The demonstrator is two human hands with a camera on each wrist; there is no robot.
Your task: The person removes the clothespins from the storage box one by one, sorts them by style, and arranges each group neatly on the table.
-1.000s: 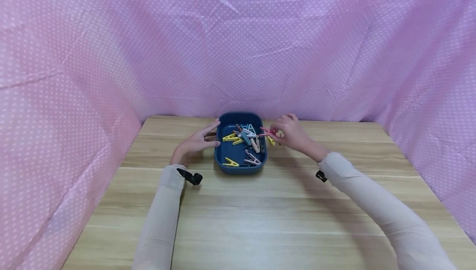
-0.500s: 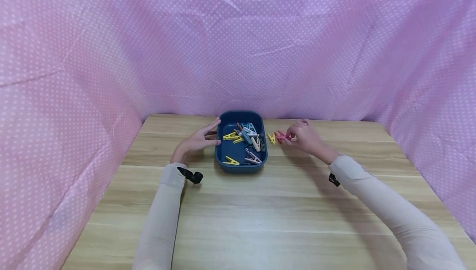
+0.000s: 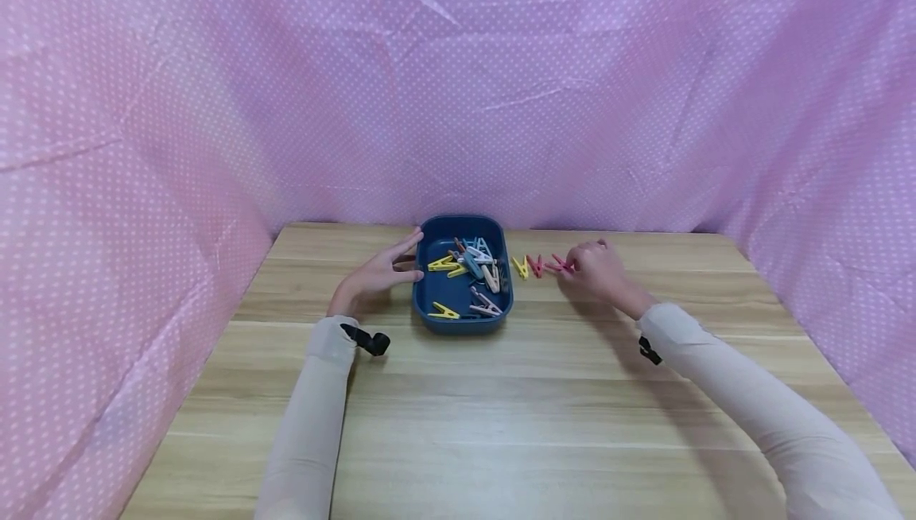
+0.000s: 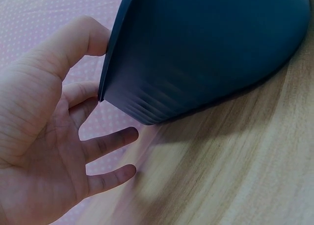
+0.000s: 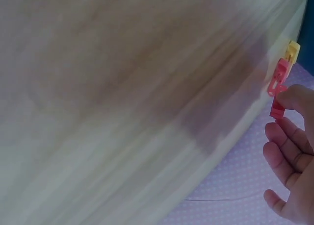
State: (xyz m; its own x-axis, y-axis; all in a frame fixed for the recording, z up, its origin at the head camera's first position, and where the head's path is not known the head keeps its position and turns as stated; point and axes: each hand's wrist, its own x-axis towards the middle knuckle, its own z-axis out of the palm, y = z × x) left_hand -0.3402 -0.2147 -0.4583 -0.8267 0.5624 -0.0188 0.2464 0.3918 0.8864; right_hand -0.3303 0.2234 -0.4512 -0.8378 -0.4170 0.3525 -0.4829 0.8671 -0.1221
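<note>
In the head view my left hand (image 3: 375,275) lies spread at the left side of a dark blue plastic bin (image 3: 461,327), fingertips right at its rim. The left wrist view shows the thumb and fingers (image 4: 110,142) apart beside the bin wall. My right hand (image 3: 597,269) pinches a pinkish-red clothespin (image 3: 558,264) low over the table, between thumb and index finger. Just left of it lie another red clothespin (image 3: 535,266) and a yellow clothespin (image 3: 521,268), in a row beside the bin. The right wrist view shows the held red clothespin (image 5: 277,110) overlapping its neighbour.
Several yellow, white, blue, beige and lilac clothespins (image 3: 487,302) lie loose inside the bin. The wooden table (image 3: 458,417) ends at the back against a pink polka-dot curtain (image 3: 458,106), which also hangs at both sides.
My right hand has moved right from the bin's right rim and down to the table with the red clothespin, past the other red one. My left hand has stayed at the bin.
</note>
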